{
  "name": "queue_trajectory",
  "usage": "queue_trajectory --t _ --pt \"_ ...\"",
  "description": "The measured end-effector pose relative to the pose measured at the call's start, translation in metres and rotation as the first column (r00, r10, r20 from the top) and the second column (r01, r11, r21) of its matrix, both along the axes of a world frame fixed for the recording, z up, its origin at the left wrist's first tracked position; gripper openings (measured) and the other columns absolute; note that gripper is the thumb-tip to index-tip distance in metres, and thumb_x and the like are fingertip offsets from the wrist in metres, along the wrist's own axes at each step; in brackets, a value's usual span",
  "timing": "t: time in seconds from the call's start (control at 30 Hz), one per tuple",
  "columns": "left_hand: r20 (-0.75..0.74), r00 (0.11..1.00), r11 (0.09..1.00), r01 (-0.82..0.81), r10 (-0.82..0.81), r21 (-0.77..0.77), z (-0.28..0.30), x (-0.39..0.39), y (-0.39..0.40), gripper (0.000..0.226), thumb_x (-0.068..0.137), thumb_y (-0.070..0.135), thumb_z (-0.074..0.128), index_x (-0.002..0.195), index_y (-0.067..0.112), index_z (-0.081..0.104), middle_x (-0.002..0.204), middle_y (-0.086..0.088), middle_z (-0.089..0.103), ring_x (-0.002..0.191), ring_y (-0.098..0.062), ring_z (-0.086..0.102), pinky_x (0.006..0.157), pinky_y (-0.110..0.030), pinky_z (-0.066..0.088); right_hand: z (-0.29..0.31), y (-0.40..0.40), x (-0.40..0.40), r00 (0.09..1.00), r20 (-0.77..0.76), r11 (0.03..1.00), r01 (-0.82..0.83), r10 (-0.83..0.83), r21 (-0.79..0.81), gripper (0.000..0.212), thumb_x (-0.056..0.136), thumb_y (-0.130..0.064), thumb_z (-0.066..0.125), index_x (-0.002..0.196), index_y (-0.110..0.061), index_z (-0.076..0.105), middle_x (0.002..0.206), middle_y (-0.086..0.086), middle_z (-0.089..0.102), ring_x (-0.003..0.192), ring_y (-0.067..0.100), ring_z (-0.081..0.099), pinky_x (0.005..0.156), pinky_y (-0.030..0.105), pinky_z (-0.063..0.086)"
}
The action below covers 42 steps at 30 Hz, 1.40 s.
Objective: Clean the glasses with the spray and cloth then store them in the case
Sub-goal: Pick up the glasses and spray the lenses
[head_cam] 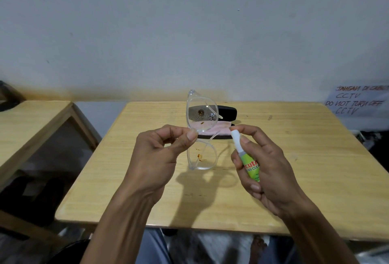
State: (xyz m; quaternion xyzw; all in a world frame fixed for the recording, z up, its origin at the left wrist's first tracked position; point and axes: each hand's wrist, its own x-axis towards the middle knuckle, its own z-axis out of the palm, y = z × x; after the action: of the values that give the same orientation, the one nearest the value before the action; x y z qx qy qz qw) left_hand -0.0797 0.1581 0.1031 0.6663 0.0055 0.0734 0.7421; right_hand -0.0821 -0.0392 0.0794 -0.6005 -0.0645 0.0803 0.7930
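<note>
In the head view we see the left hand (pixel 162 150) raised over the wooden surface (pixel 130 190), its thumb and forefinger pinched on the bridge of the glasses (pixel 201 129). The clear frame hangs on end from that pinch: one lens stands above the fingertips, the other hangs below them, and the thin arms trail off toward the right hand. The upper lens carries small droplets and a brownish spot; another brownish mark shows on the lower one.

Just right of the glasses, the right hand (pixel 265 171) is closed around the spray (pixel 248 158), a small green bottle with a white top. The forefinger lies over the white top and the thumb presses the bottle's side. The top points up and toward the upper lens, close to it; we cannot tell whether they touch.

Beyond both hands, on the surface, lies the open black case (pixel 228 110), its lid standing at the back. The pink cloth (pixel 223 130) lies in it, partly seen through the upper lens.

Far to the right of the right hand, a handwritten sign (pixel 355 100) is stuck on the wall.
</note>
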Motion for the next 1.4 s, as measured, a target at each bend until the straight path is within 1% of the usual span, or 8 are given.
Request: queue_trajectory --t 0.2,0.4,0.6,0.8,1.03,1.17,1.27,1.4 --pt "0.001 1.0 1.0 0.024 -0.024 0.006 0.001 -0.001 0.0 0.017 0.063 0.031 0.078 0.07 0.015 0.076 0.076 -0.004 0.071 0.084 -0.016 0.061 0.092 -0.032 0.045 -0.003 0.001 -0.001 0.992 -0.012 0.991 -0.127 0.126 -0.05 0.016 0.098 -0.023 0.05 0.109 -0.022 0.062 0.067 0.013 0.048 0.033 0.008 0.026 0.039 0.012 0.022" --pt "-0.01 0.999 0.999 0.033 -0.033 0.042 -0.003 -0.001 0.003 0.018 0.066 0.027 0.087 0.072 0.013 0.077 0.077 -0.005 0.071 0.085 -0.018 0.059 0.097 -0.038 0.044 0.0 0.002 -0.003 0.999 -0.014 0.999 -0.037 0.037 0.021 0.019 0.098 -0.027 0.051 0.112 -0.027 0.063 0.068 0.009 0.052 0.034 0.011 0.025 0.038 0.015 0.019" --pt "0.013 0.997 0.995 0.075 -0.077 0.072 -0.009 -0.002 0.002 0.014 0.069 0.025 0.078 0.069 0.012 0.075 0.075 -0.004 0.066 0.081 -0.019 0.055 0.09 -0.039 0.043 0.012 0.004 0.001 0.999 -0.043 0.981 -0.02 0.029 0.192 0.019 0.099 -0.026 0.049 0.113 -0.024 0.061 0.067 0.008 0.05 0.031 0.011 0.026 0.037 0.015 0.021" --pt "0.001 0.997 0.995 0.078 -0.078 0.061 -0.011 -0.002 0.0 0.016 0.069 0.024 0.083 0.068 0.011 0.074 0.073 -0.002 0.067 0.08 -0.018 0.056 0.089 -0.038 0.044 0.018 0.014 0.004 0.999 0.001 0.979 0.035 -0.036 0.199 0.016 0.101 -0.022 0.046 0.107 -0.021 0.061 0.064 0.009 0.051 0.03 0.011 0.026 0.037 0.016 0.019" --pt "-0.028 0.998 0.997 0.053 -0.051 0.063 -0.012 -0.003 0.001 0.015 0.067 0.026 0.08 0.069 0.011 0.075 0.076 -0.003 0.07 0.082 -0.018 0.059 0.094 -0.04 0.045 0.02 0.017 0.003 0.992 0.044 0.986 0.115 -0.121 0.119 0.018 0.101 -0.027 0.049 0.111 -0.029 0.064 0.071 0.009 0.053 0.035 0.013 0.029 0.041 0.02 0.018" --pt "-0.036 0.999 0.997 0.044 -0.041 0.068 -0.011 -0.003 0.003 0.021 0.066 0.03 0.084 0.071 0.012 0.076 0.077 -0.005 0.07 0.083 -0.019 0.059 0.093 -0.039 0.045 0.014 0.014 0.002 0.984 0.085 0.985 0.152 -0.159 0.085 0.027 0.104 -0.02 0.042 0.114 -0.033 0.063 0.075 0.011 0.055 0.041 0.017 0.035 0.042 0.023 0.023" --pt "-0.033 0.999 0.995 0.007 -0.004 0.104 -0.01 -0.003 0.004 0.018 0.068 0.03 0.078 0.07 0.012 0.076 0.078 -0.006 0.068 0.083 -0.018 0.057 0.09 -0.037 0.045 0.006 0.01 0.001 0.964 0.117 0.971 0.239 -0.238 0.005 0.032 0.103 -0.016 0.041 0.114 -0.037 0.062 0.078 0.009 0.059 0.056 0.02 0.044 0.045 0.027 0.033" --pt "-0.032 0.996 0.982 -0.074 0.08 0.172 -0.009 -0.001 0.005 0.02 0.066 0.035 0.078 0.067 0.015 0.076 0.081 -0.016 0.07 0.081 -0.014 0.059 0.083 -0.031 0.047 -0.005 -0.003 0.003 0.926 0.188 0.918 0.358 -0.327 -0.168 0.026 0.104 -0.024 0.046 0.118 -0.044 0.054 0.09 -0.001 0.073 0.078 0.014 0.059 0.055 0.034 0.048"
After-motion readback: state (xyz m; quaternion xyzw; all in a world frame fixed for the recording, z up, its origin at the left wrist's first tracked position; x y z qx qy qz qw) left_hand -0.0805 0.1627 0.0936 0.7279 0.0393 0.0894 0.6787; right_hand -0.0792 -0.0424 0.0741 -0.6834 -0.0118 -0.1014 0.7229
